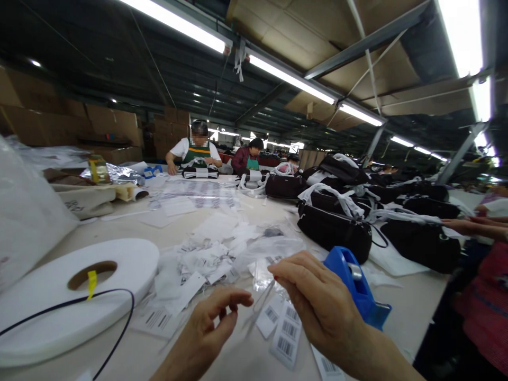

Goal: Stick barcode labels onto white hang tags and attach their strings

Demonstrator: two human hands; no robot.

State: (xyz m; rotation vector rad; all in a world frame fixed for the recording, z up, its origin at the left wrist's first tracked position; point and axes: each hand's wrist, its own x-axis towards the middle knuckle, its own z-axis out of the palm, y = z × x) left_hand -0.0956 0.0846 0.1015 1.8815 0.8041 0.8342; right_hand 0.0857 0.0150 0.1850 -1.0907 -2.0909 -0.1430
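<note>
My left hand (216, 320) hovers low over the table (254, 354), thumb and forefinger pinched together on what looks like a thin clear string or strip. My right hand (313, 301) is beside it, fingers curled around a small clear plastic bag (264, 275); its fingertips meet near the bag's top. Barcode labels (288, 333) lie directly under both hands. A heap of white tags and small clear bags (214, 254) is just beyond them. A blue tape dispenser (357, 288) stands right behind my right hand.
A large white tape roll (59, 301) with a black cord lies at left. Several black bags (333, 227) with white wrapping fill the right side. Two workers sit at the far end, and another person's arm (472, 226) reaches in at right. Cardboard boxes line the back wall.
</note>
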